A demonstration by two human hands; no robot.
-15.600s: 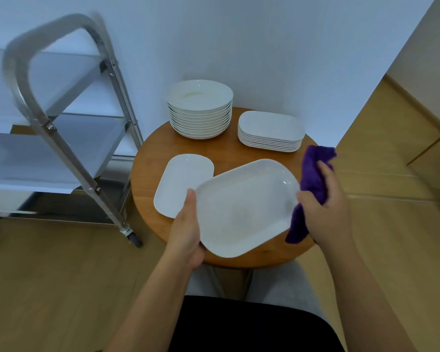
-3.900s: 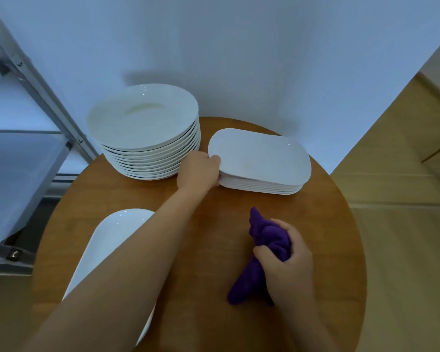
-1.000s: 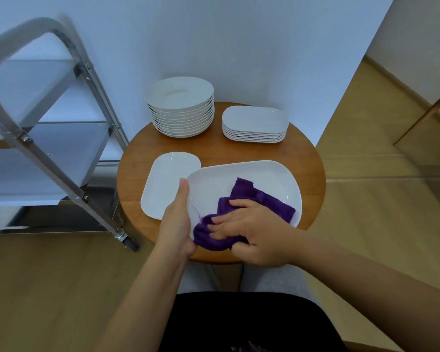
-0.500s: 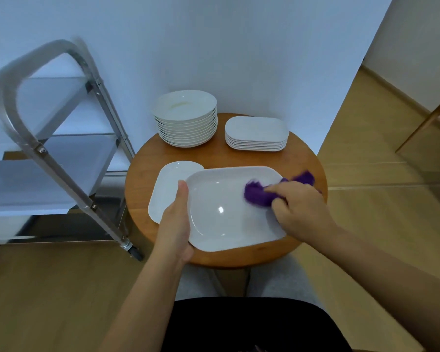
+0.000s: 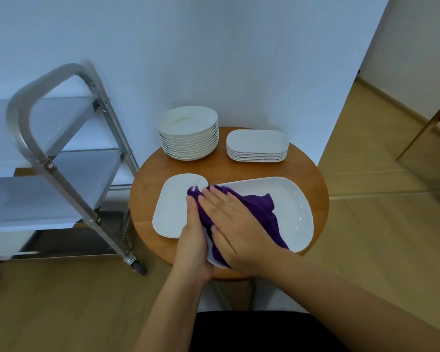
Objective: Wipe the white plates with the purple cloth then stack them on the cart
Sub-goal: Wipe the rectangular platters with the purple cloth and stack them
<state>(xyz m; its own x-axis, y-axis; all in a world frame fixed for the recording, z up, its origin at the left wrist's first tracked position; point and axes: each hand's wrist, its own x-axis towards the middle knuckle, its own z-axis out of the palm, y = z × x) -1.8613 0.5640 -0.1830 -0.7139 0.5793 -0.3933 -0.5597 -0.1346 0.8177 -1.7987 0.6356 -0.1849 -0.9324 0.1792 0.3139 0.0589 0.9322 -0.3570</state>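
My left hand grips the left edge of a white rectangular plate, held tilted above the round wooden table. The purple cloth lies spread on that plate. My right hand presses flat on the cloth with straight fingers, at the plate's left end. A second white rectangular plate lies flat on the table, just left of my hands. At the back of the table stand a stack of round plates and a stack of rectangular plates.
A metal cart with grey shelves stands left of the table, its handle frame and a castor near the table edge. A white wall is behind. Wooden floor spreads to the right, with a wooden furniture leg at far right.
My right hand has swept the cloth from the plate's right end back to its left end and now lies flat on it. My left hand keeps its grip on the plate.
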